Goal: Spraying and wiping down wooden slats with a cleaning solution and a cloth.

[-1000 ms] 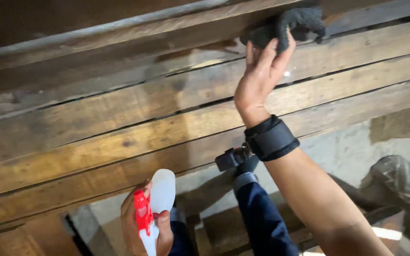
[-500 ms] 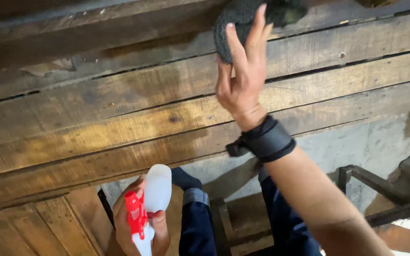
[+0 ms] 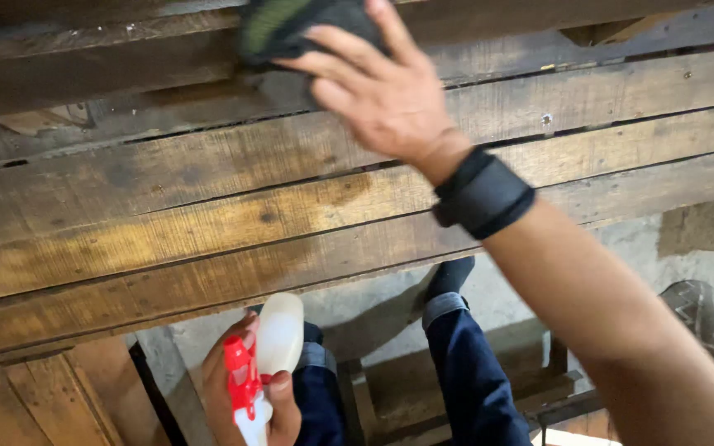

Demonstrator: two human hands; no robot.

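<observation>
- Pressing a dark cloth [image 3: 291, 29] flat against rough wooden planks [image 3: 208, 223], the right hand [image 3: 382, 95] reaches up toward twelve o'clock, fingers spread over the cloth, seemingly so that the whole palm bears down on it.
- A black wrist strap [image 3: 483, 196] wraps the right forearm just below the hand.
- The left hand [image 3: 245, 392] sits low at seven o'clock, fingers closed around a white spray bottle [image 3: 278, 334] with a red trigger [image 3: 240, 380], held upright and well apart from the cloth.
- What is inside the bottle cannot be seen through its white wall.
- Blue trouser legs [image 3: 473, 380] show at six o'clock over a grey floor [image 3: 373, 306].
</observation>
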